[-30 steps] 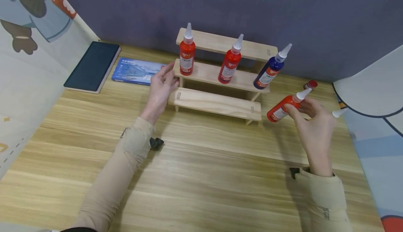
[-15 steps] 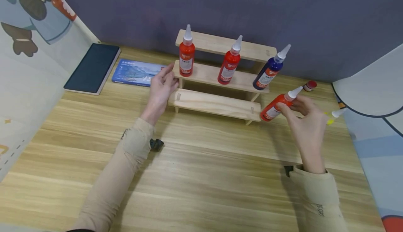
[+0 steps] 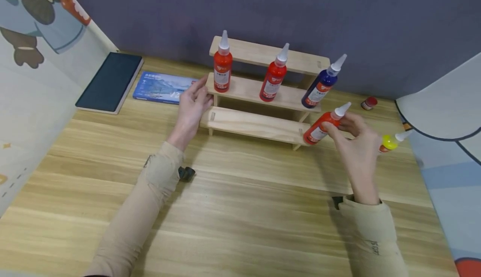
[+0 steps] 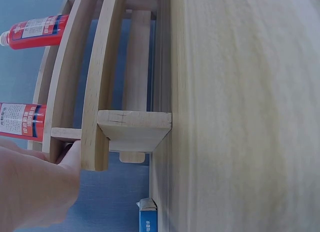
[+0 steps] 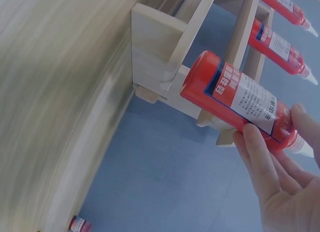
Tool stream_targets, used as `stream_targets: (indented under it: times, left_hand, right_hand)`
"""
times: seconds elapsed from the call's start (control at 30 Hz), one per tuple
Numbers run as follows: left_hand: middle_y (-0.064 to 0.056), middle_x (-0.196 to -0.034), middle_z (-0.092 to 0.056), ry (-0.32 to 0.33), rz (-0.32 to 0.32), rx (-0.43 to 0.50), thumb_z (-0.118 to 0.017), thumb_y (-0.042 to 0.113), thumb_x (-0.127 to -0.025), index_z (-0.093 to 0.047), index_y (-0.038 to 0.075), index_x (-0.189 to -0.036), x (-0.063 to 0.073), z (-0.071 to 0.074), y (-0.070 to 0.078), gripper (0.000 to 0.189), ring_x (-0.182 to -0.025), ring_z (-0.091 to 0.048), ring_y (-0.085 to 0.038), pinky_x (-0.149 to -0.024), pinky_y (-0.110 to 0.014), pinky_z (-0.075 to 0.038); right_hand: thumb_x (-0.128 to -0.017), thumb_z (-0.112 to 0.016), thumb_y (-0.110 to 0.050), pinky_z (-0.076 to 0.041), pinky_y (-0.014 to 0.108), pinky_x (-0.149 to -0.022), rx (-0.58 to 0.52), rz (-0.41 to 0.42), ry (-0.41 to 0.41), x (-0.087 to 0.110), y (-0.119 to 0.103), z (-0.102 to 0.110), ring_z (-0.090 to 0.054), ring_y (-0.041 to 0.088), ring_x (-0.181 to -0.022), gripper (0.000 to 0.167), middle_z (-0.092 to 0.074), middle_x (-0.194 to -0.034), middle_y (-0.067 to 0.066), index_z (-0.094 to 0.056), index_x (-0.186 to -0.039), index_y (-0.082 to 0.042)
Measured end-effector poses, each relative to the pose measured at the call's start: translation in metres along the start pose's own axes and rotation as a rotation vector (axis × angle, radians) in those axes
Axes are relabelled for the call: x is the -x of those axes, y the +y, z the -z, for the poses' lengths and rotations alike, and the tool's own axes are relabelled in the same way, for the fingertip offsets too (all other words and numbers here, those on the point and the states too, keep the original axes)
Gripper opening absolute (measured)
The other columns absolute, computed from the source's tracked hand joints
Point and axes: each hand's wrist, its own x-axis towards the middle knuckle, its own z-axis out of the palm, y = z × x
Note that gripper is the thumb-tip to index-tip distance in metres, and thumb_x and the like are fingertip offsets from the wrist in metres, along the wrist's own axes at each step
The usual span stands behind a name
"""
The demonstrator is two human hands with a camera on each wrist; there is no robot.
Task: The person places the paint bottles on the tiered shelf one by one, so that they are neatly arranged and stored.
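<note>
My right hand (image 3: 358,151) pinches a red squeeze bottle (image 3: 319,131) with a white pointed cap between thumb and fingers. The bottle is tilted, its base overlapping the right end of the lowest tier in the head view; in the right wrist view the base shows beside the tiers' end. At the left end of the three-tier wooden shelf (image 3: 255,123), my left hand (image 3: 192,112) grips the middle tier, thumb below it in the left wrist view. On that middle tier stand a red bottle (image 3: 222,72), another red bottle (image 3: 273,82) and a dark blue bottle (image 3: 318,90).
A yellow bottle (image 3: 390,142) is partly hidden behind my right hand. A small red-lidded jar (image 3: 369,103) sits at the back right of the wooden table (image 3: 240,210). Left of the shelf lie a blue flat box (image 3: 159,87) and a dark notebook (image 3: 110,80).
My right hand has moved left with the red bottle, from beside the shelf to the lowest tier's right end. More of the yellow bottle shows. The left hand has stayed in place.
</note>
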Motion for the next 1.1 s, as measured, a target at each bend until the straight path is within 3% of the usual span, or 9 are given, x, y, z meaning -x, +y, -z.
stream_targets:
  times: [0.67, 1.1]
  left_hand:
    - [-0.02, -0.166, -0.042, -0.004, 0.005, 0.006, -0.044, 0.008, -0.116, -0.04, 0.006, -0.165, 0.001, -0.002, 0.002, 0.048, -0.147, -0.05, -0.033, -0.114, -0.029, -0.052]
    - [-0.02, -0.166, -0.042, 0.004, 0.006, 0.009, -0.044, 0.008, -0.116, -0.04, 0.006, -0.164, 0.001, -0.002, 0.002, 0.048, -0.147, -0.05, -0.034, -0.114, -0.029, -0.052]
  right_hand:
    - [-0.09, -0.091, -0.015, -0.051, 0.001, -0.073, -0.037, 0.042, 0.003, -0.003, -0.002, -0.012, -0.063, -0.011, -0.088, 0.043, -0.079, -0.112, 0.018, -0.075, -0.124, 0.004]
    - [-0.09, -0.091, -0.016, -0.051, 0.007, -0.079, -0.04, 0.05, 0.002, -0.003, -0.006, -0.021, -0.062, -0.013, -0.087, 0.039, -0.08, -0.113, 0.016, -0.076, -0.119, 0.004]
